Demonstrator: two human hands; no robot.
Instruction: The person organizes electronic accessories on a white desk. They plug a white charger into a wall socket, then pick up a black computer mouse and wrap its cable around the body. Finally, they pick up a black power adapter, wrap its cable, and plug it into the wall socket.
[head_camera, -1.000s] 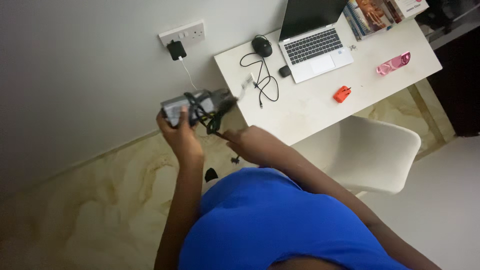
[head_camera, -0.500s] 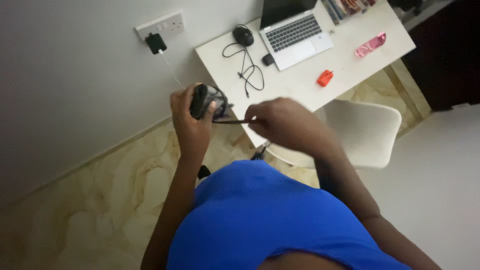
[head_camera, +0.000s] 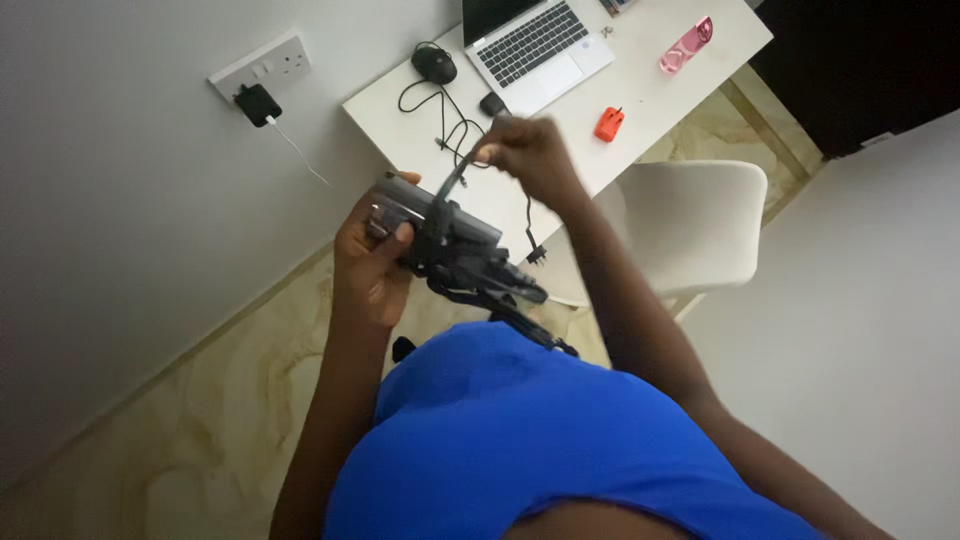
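In front of the blue shirt, above the floor (head_camera: 180, 440) and just short of the desk (head_camera: 660, 100), we see the power brick (head_camera: 440, 235) held in the left hand (head_camera: 372, 262). The fingers are clamped round its near end, thumb on top, so the body stays level while its cord (head_camera: 452, 185) is worked. The right hand (head_camera: 528, 152) is raised above the desk edge, fingertips pinched on the cord, which runs taut from the brick up to that pinch; this looks like a turn of the winding, though the blur leaves us unsure which way it goes. Turns of dark cord already lie round the brick, and a loose length with a plug (head_camera: 537, 256) hangs below the right wrist.

On the desk sit an open laptop (head_camera: 530, 40), a black mouse (head_camera: 435, 64) with its wire (head_camera: 440, 115) trailing loose, a small orange block (head_camera: 608, 124) and a pink bottle (head_camera: 686, 44) lying on its side near the far edge. A white chair (head_camera: 690, 225) is tucked under the desk. On the wall a white double socket (head_camera: 262, 66) carries a black charger (head_camera: 257, 103) with a thin white lead dropping from it. No labels can be made out.
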